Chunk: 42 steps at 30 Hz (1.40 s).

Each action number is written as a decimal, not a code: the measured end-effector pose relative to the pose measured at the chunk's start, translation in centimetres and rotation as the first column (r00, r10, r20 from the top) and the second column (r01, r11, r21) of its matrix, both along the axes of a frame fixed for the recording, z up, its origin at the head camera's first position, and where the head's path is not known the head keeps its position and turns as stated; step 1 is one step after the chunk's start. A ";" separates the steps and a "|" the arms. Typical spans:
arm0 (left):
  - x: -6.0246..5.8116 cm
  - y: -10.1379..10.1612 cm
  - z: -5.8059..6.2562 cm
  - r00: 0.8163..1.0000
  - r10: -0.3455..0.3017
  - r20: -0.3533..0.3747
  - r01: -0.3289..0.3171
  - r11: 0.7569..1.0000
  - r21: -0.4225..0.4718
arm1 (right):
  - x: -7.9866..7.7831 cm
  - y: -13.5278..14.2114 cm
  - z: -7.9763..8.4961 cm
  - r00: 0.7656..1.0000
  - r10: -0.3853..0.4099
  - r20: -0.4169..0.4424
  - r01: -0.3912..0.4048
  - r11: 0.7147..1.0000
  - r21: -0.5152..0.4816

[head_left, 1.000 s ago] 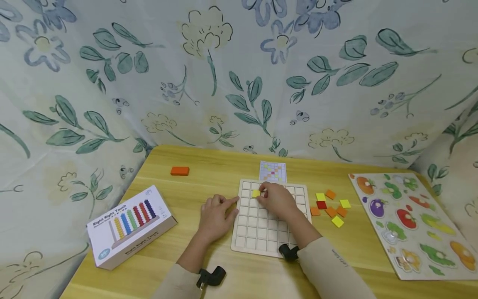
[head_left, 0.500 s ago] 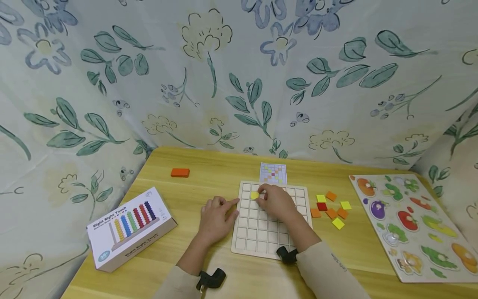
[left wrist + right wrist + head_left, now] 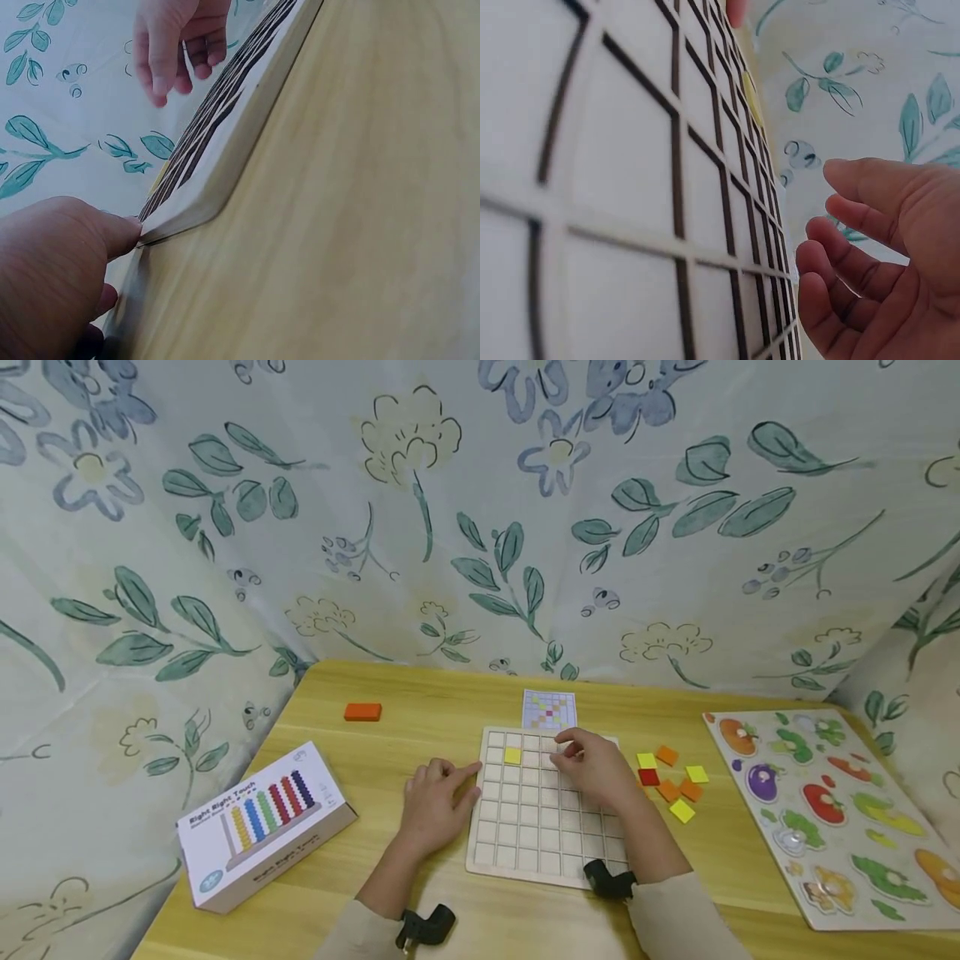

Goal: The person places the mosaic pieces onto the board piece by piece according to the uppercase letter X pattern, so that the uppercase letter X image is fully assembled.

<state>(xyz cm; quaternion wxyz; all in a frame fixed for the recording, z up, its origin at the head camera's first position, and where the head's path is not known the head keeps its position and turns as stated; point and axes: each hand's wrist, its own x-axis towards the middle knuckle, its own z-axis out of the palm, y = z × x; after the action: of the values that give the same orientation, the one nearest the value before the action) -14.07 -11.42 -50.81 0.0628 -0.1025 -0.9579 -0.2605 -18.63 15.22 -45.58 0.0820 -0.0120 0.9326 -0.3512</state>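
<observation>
A wooden grid board (image 3: 507, 857) lies on the table, with one yellow square tile (image 3: 513, 755) in a cell of its upper left part. My left hand (image 3: 435, 802) rests at the board's left side, an extended finger touching the edge; the left wrist view shows that fingertip against the board's corner. Over the board's upper right part hovers my right hand (image 3: 596, 768), holding nothing. Its fingers are loosely bent and apart in the right wrist view. Right of the board lie several loose tiles: yellow ones (image 3: 697, 774), orange ones (image 3: 667, 755) and a red one (image 3: 648, 777).
Behind the board is a printed pattern card (image 3: 550, 708). An orange block (image 3: 363, 712) sits at the back left, above a white toy box (image 3: 266, 827). A vegetable puzzle board (image 3: 840, 827) covers the table's right end. Floral cloth (image 3: 420, 593) hangs behind.
My right hand has let go of the yellow tile, which stays in its cell, and has moved right across the board. The left hand keeps its place at the board's edge.
</observation>
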 end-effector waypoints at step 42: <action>0.0 0.2 -0.3 1.000 0.018 -0.014 -0.018 1.000 -0.012 | 1.6 14.6 -2.8 0.945 -0.327 0.005 0.325 0.942 0.086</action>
<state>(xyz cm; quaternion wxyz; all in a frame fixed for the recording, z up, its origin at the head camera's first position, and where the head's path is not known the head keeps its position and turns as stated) -14.05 -11.21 -51.13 0.0712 -0.0960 -0.9600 -0.2533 -16.98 29.80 -48.43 0.0322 0.1492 0.9349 -0.3203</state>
